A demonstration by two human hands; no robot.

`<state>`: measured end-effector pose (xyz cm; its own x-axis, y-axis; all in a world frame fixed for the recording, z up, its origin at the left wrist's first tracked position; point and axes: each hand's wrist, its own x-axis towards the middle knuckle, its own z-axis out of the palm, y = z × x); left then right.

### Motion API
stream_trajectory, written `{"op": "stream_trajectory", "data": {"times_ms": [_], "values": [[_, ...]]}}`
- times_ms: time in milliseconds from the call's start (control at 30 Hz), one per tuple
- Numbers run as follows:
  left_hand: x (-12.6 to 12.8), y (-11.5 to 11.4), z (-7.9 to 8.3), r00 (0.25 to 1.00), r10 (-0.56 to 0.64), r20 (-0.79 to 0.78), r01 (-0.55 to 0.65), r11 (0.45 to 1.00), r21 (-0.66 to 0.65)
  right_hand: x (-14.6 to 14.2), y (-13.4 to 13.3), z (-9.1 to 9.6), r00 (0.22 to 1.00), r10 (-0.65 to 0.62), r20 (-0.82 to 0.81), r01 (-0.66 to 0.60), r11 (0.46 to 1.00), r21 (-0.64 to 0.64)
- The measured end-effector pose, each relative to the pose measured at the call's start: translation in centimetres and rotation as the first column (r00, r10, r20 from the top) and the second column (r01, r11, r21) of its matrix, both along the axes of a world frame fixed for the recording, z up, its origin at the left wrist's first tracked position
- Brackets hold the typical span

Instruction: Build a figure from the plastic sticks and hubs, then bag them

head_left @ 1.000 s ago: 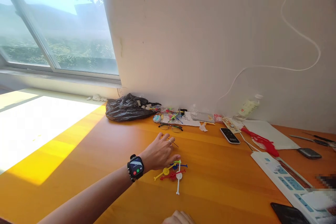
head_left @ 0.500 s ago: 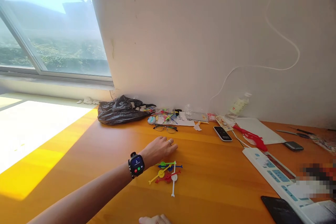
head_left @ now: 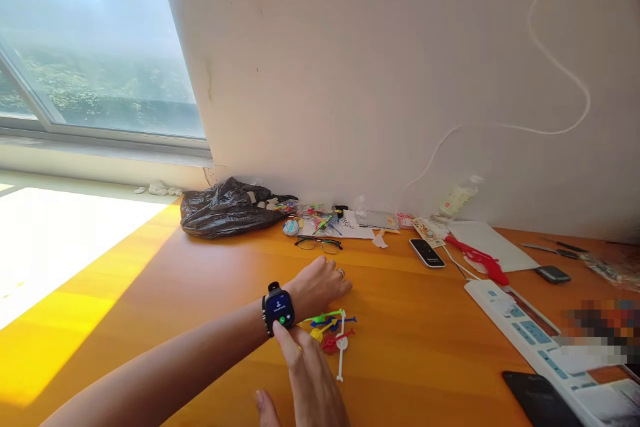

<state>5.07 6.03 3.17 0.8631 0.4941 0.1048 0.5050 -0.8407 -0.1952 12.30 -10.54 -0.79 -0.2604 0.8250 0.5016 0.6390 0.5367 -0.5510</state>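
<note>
My left hand [head_left: 320, 285] rests palm down on the orange table [head_left: 410, 333], fingers loosely curled, just behind a small pile of coloured plastic sticks [head_left: 333, 335]. It holds nothing I can see. A black smartwatch [head_left: 278, 307] with a lit screen sits on my left wrist. My right hand [head_left: 307, 373] reaches up from the bottom edge. Its outstretched index finger touches the watch screen, and the other fingers are spread.
A black plastic bag [head_left: 225, 208], glasses [head_left: 319, 244], more coloured sticks and papers lie along the white wall. A remote [head_left: 427, 253], red object [head_left: 479, 259], white power strip [head_left: 520, 327], scissors [head_left: 547, 249] and dark phones [head_left: 535, 399] lie at right. Bright sunlight falls at left.
My right hand rose from the bottom edge and put its index finger on the watch. The left wrist turned slightly, and the view shifted.
</note>
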Motion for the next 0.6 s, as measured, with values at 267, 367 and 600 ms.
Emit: {"op": "stream_trajectory", "data": {"times_ms": [267,367,600], "values": [[1.9,-0.2,2.7,0.994,-0.071,-0.077,0.068,0.996,-0.049,0.3,-0.3,0.9,0.996,-0.089,0.02,0.087,0.993,0.077],[3.0,-0.1,2.7,0.995,-0.097,-0.016,0.097,0.995,-0.02,0.5,-0.6,1.2,0.986,-0.16,0.042,0.157,0.984,0.081],[4.9,1.6,4.1,0.996,-0.084,0.02,0.084,0.996,0.014,1.5,0.3,3.1,0.986,-0.162,0.033,0.161,0.986,0.04]]}}
